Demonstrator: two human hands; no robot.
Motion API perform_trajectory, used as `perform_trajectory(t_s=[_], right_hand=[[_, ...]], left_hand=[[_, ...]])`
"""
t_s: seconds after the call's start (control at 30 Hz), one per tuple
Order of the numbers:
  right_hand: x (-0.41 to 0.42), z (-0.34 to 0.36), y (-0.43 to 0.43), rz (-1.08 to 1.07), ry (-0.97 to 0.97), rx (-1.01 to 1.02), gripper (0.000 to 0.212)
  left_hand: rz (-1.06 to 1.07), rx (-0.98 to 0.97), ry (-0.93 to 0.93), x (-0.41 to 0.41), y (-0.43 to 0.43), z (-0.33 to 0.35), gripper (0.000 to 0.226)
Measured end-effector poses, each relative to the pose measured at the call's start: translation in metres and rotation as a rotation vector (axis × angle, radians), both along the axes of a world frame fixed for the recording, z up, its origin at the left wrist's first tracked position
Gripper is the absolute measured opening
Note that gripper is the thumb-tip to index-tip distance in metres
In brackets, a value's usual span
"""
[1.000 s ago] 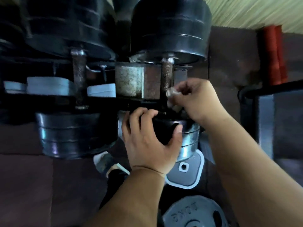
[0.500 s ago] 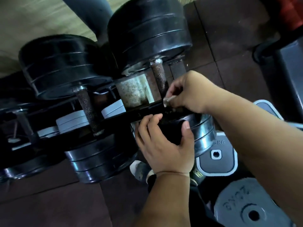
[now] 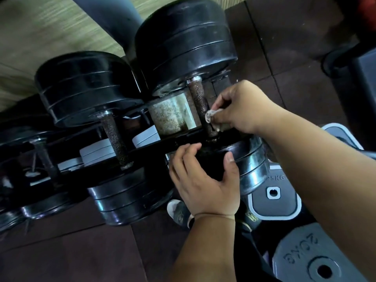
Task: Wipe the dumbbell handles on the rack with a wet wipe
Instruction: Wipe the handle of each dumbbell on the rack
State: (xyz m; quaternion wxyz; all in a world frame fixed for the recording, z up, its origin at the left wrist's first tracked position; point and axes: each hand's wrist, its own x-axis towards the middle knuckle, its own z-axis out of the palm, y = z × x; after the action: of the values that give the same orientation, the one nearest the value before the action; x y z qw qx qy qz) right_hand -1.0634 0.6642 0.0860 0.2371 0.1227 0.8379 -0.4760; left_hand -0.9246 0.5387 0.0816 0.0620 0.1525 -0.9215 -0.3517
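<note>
We see the crumpled white wet wipe pinched in the curled fingers of the right hand and pressed against the lower part of the rusty knurled metal dumbbell handle, which lies across the black steel rack. The left hand grips that dumbbell's near black round weight head, thumb spread. A second knurled handle rests just to the left.

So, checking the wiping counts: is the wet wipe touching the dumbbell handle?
Touching. Head view: the wet wipe, pinched by the right hand, presses against the handle.
</note>
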Motion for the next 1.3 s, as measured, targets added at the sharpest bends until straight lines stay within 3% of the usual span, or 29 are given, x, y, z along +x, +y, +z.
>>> perform_trajectory(t_s=[0.17, 0.33, 0.43, 0.53, 0.6, 0.73, 0.9, 1.03, 1.2, 1.3], right_hand=[[-0.021, 0.005, -0.009, -0.126, 0.223, 0.086, 0.007], [0.003, 0.011, -0.015, -0.088, 0.225, 0.135, 0.009], [0.006, 0.014, -0.02, -0.139, 0.237, 0.148, 0.021], [-0.005, 0.011, -0.023, -0.248, 0.195, 0.093, 0.01], [-0.009, 0.009, -0.023, -0.233, 0.184, 0.085, 0.017], [-0.001, 0.01, -0.02, -0.149, 0.224, 0.115, 0.007], [-0.009, 0.013, -0.026, -0.258, 0.288, 0.016, 0.008], [-0.011, 0.01, -0.029, -0.162, 0.338, 0.093, 0.004], [0.011, 0.016, -0.015, 0.017, 0.175, 0.125, 0.012], [0.0, 0.018, -0.022, -0.079, 0.225, 0.114, 0.007]], left_hand=[[-0.007, -0.002, -0.022, 0.0, -0.001, 0.0, 0.058], [-0.007, -0.002, -0.005, -0.001, -0.001, 0.0, 0.058], [-0.007, -0.012, -0.004, -0.001, -0.001, 0.0, 0.057], [-0.009, -0.002, 0.004, -0.001, -0.002, 0.0, 0.057], [-0.012, 0.001, 0.01, -0.001, -0.002, -0.001, 0.056], [-0.007, 0.007, 0.01, -0.001, -0.002, -0.001, 0.057], [-0.003, 0.018, 0.005, 0.0, -0.003, 0.0, 0.057], [0.008, 0.021, 0.004, -0.001, -0.003, 0.0, 0.058], [0.019, 0.027, 0.002, -0.001, -0.002, 0.001, 0.056], [0.027, 0.04, -0.013, -0.001, -0.001, 0.001, 0.057]])
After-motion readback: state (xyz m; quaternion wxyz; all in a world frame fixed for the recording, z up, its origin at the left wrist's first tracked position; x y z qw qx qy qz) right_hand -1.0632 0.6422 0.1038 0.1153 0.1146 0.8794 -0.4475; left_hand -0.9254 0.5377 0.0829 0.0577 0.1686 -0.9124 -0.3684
